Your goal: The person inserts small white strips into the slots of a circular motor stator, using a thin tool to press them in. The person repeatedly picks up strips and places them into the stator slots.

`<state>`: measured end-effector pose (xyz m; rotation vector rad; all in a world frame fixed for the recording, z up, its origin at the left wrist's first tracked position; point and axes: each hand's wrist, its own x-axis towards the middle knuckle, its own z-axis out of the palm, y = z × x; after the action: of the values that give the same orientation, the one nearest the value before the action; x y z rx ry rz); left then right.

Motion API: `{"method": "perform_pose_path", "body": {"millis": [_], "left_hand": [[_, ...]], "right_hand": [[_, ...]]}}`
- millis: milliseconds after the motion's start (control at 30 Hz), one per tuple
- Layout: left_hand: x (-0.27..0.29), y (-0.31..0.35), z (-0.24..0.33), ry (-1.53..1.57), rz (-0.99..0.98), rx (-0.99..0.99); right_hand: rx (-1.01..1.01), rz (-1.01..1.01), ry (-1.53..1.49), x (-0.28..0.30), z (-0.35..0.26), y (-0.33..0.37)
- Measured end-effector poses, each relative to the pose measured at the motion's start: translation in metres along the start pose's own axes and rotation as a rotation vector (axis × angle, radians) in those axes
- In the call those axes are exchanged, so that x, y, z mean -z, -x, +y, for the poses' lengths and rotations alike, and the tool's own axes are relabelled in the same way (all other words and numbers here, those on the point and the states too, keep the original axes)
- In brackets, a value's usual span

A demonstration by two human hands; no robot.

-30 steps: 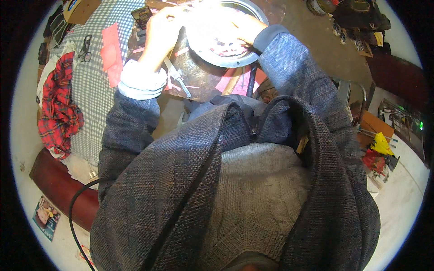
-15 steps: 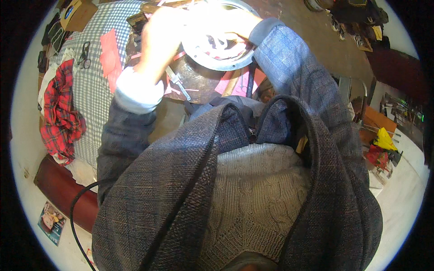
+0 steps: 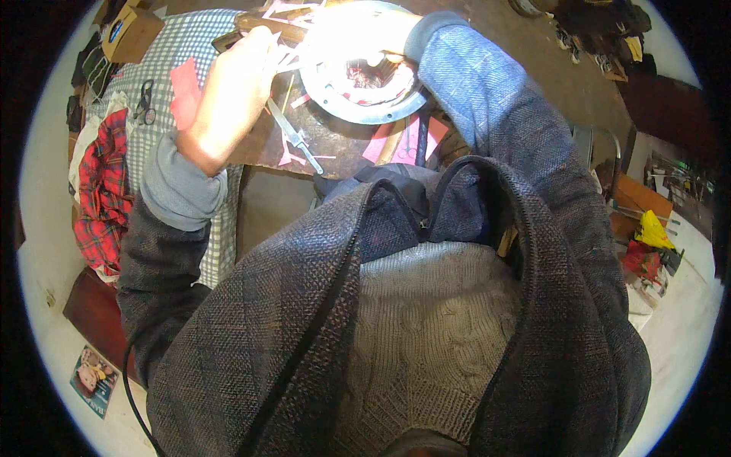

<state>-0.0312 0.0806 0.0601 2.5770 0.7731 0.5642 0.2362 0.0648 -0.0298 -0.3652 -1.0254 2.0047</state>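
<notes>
A round metal motor housing with reddish wire windings inside stands on a dark worktable, its far side washed out by bright light. My right hand reaches over its far right rim; glare hides most of the fingers. My left hand is off to the left of the housing with fingers curled closed. Pale strips show beside its fingertips, but what it holds is unclear. Below it lies a knife. Scissors rest on pink paper at the near edge.
Pink scraps and a wooden piece lie around the housing. At left, a checked cloth carries eyeglasses, pink paper and a red plaid garment. A cardboard box sits at the far left. A metal frame stands at right.
My left hand has drawn away from the housing, left and toward me. My right hand has shifted slightly left and away. The white strip seen inside the housing no longer shows there.
</notes>
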Motion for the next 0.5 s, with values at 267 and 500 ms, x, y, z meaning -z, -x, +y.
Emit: {"method": "perform_pose_path", "body": {"millis": [267, 500], "left_hand": [[0.0, 0.0, 0.012, 0.364, -0.34, 0.212], [0.068, 0.0, 0.06, 1.105, 0.016, 0.495]], "right_hand": [[-0.018, 0.001, 0.089, -0.01, -0.013, 0.01], [0.228, 0.261, 0.252, -0.035, -0.014, 0.022]]}}
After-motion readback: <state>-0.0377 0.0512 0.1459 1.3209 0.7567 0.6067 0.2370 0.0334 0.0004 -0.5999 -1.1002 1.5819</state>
